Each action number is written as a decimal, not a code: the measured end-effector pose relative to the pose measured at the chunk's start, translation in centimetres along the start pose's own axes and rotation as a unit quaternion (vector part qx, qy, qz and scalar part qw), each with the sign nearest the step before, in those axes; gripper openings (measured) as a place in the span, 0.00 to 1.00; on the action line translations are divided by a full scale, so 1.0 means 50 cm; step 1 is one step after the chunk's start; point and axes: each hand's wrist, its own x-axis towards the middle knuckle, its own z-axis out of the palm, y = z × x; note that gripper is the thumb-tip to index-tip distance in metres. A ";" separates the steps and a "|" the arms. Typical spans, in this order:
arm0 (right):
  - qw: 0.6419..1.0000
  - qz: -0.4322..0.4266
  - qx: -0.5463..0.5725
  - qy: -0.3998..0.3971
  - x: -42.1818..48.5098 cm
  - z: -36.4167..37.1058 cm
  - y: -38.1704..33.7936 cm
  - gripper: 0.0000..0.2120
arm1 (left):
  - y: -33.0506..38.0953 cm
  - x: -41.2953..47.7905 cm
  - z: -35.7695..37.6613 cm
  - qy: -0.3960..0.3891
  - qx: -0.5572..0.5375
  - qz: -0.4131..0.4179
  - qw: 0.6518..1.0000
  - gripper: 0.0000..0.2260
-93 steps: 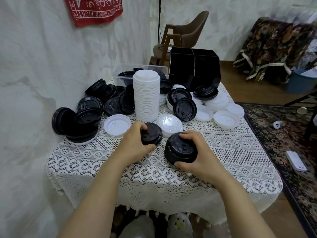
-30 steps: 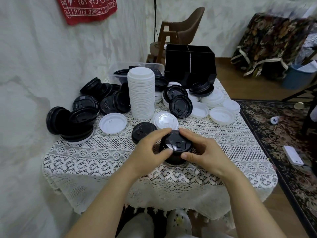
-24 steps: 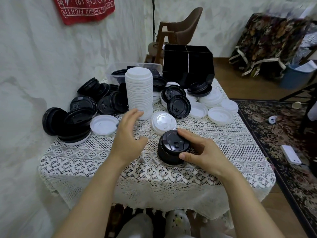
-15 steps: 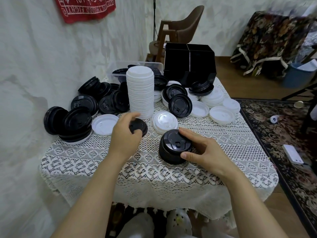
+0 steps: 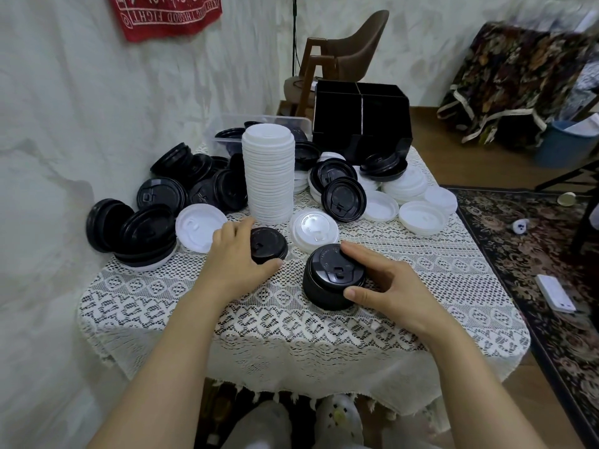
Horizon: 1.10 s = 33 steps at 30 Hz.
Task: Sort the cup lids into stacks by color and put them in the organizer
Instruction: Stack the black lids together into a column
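left hand (image 5: 234, 258): forearm extended, fingers curled round black lid (image 5: 268, 244) | right hand (image 5: 390, 288): thumb and fingers pinch black lid stack (image 5: 325, 288)

The top edge cuts off the red banner (image 5: 165, 14). The tall white stack (image 5: 268, 176) hides much of the clear bin (image 5: 225, 124). The left grip (image 5: 235, 257) covers the left part of one black lid (image 5: 270, 244).

You get soft, even indoor light; shadows on the tablecloth (image 5: 291, 335) are faint. The centre is sharp. Wide-angle bending curves the frame edges, and the upper right corner is smeared.
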 end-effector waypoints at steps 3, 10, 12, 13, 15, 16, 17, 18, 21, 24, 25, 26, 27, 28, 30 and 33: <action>1.000 0.000 -0.006 0.000 -0.001 0.001 -0.001 0.30 | 0.006 -0.001 -0.007 -0.021 -0.002 0.029 0.999 0.34; 1.000 0.004 0.000 0.003 -0.001 0.002 -0.004 0.30 | 0.013 -0.014 -0.017 -0.053 0.031 0.036 0.997 0.38; 1.000 0.003 0.002 0.001 -0.001 0.002 -0.006 0.30 | 0.011 -0.017 -0.018 -0.080 0.007 0.034 0.996 0.37; 1.000 0.002 0.002 0.001 -0.002 0.002 -0.006 0.30 | 0.009 -0.016 -0.017 -0.084 -0.009 0.030 0.996 0.37; 1.000 0.002 -0.001 0.001 -0.003 0.003 -0.008 0.29 | 0.007 -0.015 -0.021 -0.067 -0.040 0.035 0.996 0.37; 1.000 0.002 -0.002 0.001 -0.003 0.002 -0.008 0.30 | 0.008 -0.016 -0.024 -0.053 -0.056 0.045 0.996 0.38; 1.000 0.002 0.000 0.002 -0.003 0.002 -0.008 0.30 | 0.011 -0.019 -0.028 -0.036 -0.073 0.057 0.995 0.37; 1.000 0.003 0.003 0.002 -0.003 0.002 -0.008 0.30 | 0.017 -0.023 -0.033 -0.018 -0.091 0.069 0.993 0.36; 1.000 0.001 0.007 0.002 -0.003 0.002 -0.005 0.30 | 0.045 -0.040 -0.044 0.033 -0.157 0.108 0.981 0.31; 1.000 0.001 0.009 0.004 -0.002 0.001 -0.001 0.31 | 0.078 -0.058 -0.045 0.045 -0.220 0.134 0.965 0.32; 1.000 0.002 0.009 0.004 -0.001 0.001 0.000 0.32 | 0.088 -0.063 -0.043 0.042 -0.228 0.140 0.963 0.32; 1.000 0.001 0.010 0.003 -0.001 0.000 0.001 0.32 | 0.096 -0.068 -0.041 0.038 -0.228 0.144 0.962 0.32; 1.000 -0.002 0.014 0.001 -0.001 0.000 0.002 0.32 | 0.104 -0.073 -0.037 0.034 -0.222 0.150 0.963 0.32; 1.000 -0.003 0.018 -0.001 0.000 0.000 0.002 0.32 | 0.109 -0.077 -0.033 0.029 -0.215 0.157 0.964 0.32; 1.000 -0.003 0.022 -0.002 0.000 0.001 0.001 0.32 | 0.116 -0.082 -0.024 0.013 -0.201 0.165 0.966 0.32; 1.000 -0.004 0.028 -0.004 0.000 0.002 0.000 0.32 | 0.125 -0.084 -0.012 -0.009 -0.178 0.166 0.970 0.31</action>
